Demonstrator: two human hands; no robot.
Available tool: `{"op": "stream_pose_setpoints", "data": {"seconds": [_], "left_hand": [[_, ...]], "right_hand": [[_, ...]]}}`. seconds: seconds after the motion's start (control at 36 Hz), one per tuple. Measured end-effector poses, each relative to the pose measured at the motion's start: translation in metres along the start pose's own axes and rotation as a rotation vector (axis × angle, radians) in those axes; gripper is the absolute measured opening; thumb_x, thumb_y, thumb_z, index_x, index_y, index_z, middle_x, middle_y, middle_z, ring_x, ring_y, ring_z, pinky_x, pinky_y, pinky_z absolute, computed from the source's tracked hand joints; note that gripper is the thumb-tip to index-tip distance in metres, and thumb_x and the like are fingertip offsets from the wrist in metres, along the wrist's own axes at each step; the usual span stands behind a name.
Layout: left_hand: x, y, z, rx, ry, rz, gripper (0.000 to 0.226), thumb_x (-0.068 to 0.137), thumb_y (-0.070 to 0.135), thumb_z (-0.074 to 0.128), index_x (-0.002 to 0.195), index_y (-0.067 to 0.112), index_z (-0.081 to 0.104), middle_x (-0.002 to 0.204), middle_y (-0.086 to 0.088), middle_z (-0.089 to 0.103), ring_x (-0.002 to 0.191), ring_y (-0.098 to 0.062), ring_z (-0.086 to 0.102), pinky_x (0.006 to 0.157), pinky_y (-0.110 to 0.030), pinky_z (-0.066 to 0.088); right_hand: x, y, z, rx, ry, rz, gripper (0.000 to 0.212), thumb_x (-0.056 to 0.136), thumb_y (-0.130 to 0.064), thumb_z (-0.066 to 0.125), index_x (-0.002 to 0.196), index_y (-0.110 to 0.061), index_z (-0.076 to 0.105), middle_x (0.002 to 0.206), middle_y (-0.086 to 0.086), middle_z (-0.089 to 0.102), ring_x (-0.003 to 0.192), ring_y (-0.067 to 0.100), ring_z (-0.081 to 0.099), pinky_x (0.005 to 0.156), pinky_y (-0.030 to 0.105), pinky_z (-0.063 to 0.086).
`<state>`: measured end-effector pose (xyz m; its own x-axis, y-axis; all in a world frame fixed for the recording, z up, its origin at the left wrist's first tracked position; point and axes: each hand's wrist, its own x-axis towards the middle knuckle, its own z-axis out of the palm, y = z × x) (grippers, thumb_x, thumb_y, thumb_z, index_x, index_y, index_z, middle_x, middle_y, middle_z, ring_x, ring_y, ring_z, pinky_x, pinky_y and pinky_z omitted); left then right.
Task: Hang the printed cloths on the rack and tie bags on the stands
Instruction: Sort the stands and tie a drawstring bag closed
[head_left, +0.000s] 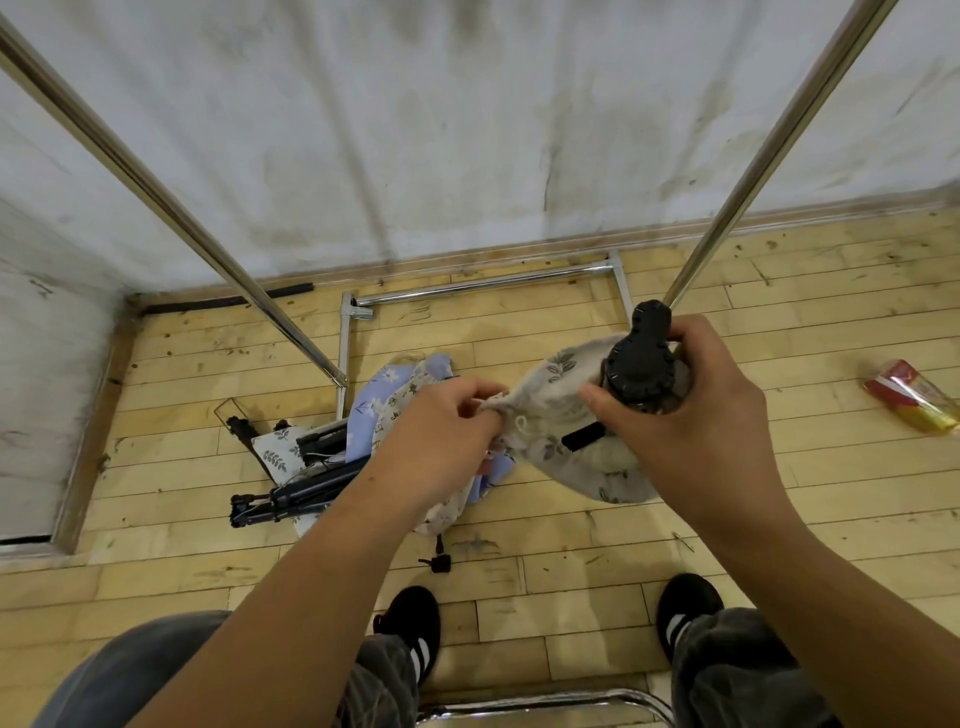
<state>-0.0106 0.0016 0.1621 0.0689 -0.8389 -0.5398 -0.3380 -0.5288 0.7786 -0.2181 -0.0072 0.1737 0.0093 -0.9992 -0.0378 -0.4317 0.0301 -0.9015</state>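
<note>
A beige leaf-print drawstring bag (558, 400) is wrapped around the black head of a stand (641, 358) in front of me. My right hand (691, 410) grips the stand head and the bag's mouth. My left hand (447, 431) pinches the bag's gathered edge and its cord, pulled to the left. On the floor below lies a pile of printed cloths (395, 400), blue and beige. Folded black stands (301, 483) lie beside the pile, one with a leaf-print bag (278, 454) on it. The chrome rack (483, 283) stands over the floor, its two uprights rising at left and right.
A white wall runs along the back and left, meeting the wooden floor at a skirting board. A red and yellow packet (911, 397) lies on the floor at right. My black shoes (410, 623) stand near the rack's front rail (545, 701). A small black part (440, 561) lies nearby.
</note>
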Motion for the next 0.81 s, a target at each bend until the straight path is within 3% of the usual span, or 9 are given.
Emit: {"op": "stream_pose_setpoints", "data": {"seconds": [0.11,0.22,0.36,0.42,0.5,0.56,0.61,0.69,0.81], "left_hand": [[-0.001,0.005,-0.001,-0.176,-0.035,0.032,0.031,0.101,0.012,0.063,0.125,0.031,0.067,0.109,0.001,0.077,0.094,-0.014,0.076,0.082,-0.038,0.065],[-0.004,0.011,-0.002,-0.192,-0.006,0.137,0.032,0.098,0.002,0.063,0.111,0.029,0.052,0.104,-0.002,0.077,0.085,-0.017,0.076,0.076,-0.036,0.065],[-0.004,0.005,-0.002,0.087,0.033,0.326,0.021,0.104,0.015,0.059,0.093,0.029,0.07,0.094,0.013,0.074,0.077,-0.008,0.073,0.069,-0.021,0.058],[-0.003,0.003,-0.001,0.178,0.05,0.352,0.021,0.104,0.023,0.06,0.105,0.038,0.075,0.092,0.015,0.075,0.077,-0.005,0.072,0.067,-0.015,0.054],[-0.002,0.0,0.001,0.26,0.055,0.307,0.025,0.105,0.033,0.059,0.127,0.038,0.069,0.094,0.011,0.075,0.076,-0.019,0.075,0.067,-0.014,0.055],[-0.001,0.0,0.001,0.307,0.045,0.255,0.034,0.102,0.042,0.059,0.136,0.035,0.063,0.105,0.014,0.073,0.087,-0.012,0.074,0.071,-0.013,0.055],[-0.001,0.0,0.001,0.389,0.031,0.23,0.049,0.095,0.054,0.064,0.14,0.034,0.059,0.12,0.02,0.065,0.098,0.005,0.065,0.079,-0.01,0.05],[0.0,-0.003,0.002,0.552,-0.001,0.227,0.069,0.085,0.065,0.069,0.145,0.035,0.052,0.125,0.016,0.054,0.101,0.002,0.058,0.091,-0.023,0.051],[0.003,-0.009,0.003,0.633,0.004,0.253,0.057,0.087,0.06,0.071,0.137,0.034,0.06,0.115,0.013,0.051,0.097,-0.002,0.055,0.085,-0.019,0.046]], "right_hand": [[0.001,0.0,0.0,-0.026,0.006,0.003,0.046,0.077,-0.027,0.09,0.108,-0.035,0.056,0.093,-0.026,0.067,0.094,-0.016,0.063,0.07,0.002,0.049],[0.001,0.001,-0.001,-0.051,0.024,0.014,0.047,0.077,-0.03,0.09,0.109,-0.032,0.056,0.096,-0.027,0.065,0.092,-0.02,0.06,0.071,0.0,0.046],[0.002,0.001,-0.002,-0.037,0.033,0.027,0.045,0.077,-0.03,0.09,0.109,-0.031,0.058,0.097,-0.025,0.066,0.092,-0.019,0.06,0.072,0.0,0.047],[0.002,0.001,-0.002,-0.032,0.034,0.026,0.045,0.078,-0.029,0.09,0.11,-0.03,0.058,0.096,-0.026,0.066,0.092,-0.02,0.06,0.071,-0.001,0.046],[0.002,0.001,-0.002,-0.03,0.042,0.023,0.045,0.078,-0.029,0.089,0.111,-0.03,0.059,0.098,-0.026,0.067,0.093,-0.02,0.06,0.073,0.0,0.046],[0.002,0.0,-0.002,-0.014,0.046,0.023,0.045,0.078,-0.03,0.089,0.11,-0.03,0.058,0.099,-0.024,0.068,0.094,-0.017,0.062,0.073,0.001,0.048],[0.001,-0.001,-0.001,-0.006,0.048,0.017,0.044,0.078,-0.031,0.088,0.11,-0.03,0.058,0.099,-0.021,0.068,0.095,-0.013,0.063,0.072,0.003,0.05],[0.0,-0.003,0.0,0.001,0.048,0.005,0.044,0.078,-0.029,0.088,0.11,-0.029,0.058,0.097,-0.021,0.068,0.093,-0.014,0.064,0.07,0.003,0.049],[0.001,-0.004,-0.001,0.005,0.044,0.002,0.043,0.079,-0.025,0.088,0.11,-0.027,0.058,0.095,-0.02,0.068,0.091,-0.012,0.065,0.07,0.003,0.049]]}}
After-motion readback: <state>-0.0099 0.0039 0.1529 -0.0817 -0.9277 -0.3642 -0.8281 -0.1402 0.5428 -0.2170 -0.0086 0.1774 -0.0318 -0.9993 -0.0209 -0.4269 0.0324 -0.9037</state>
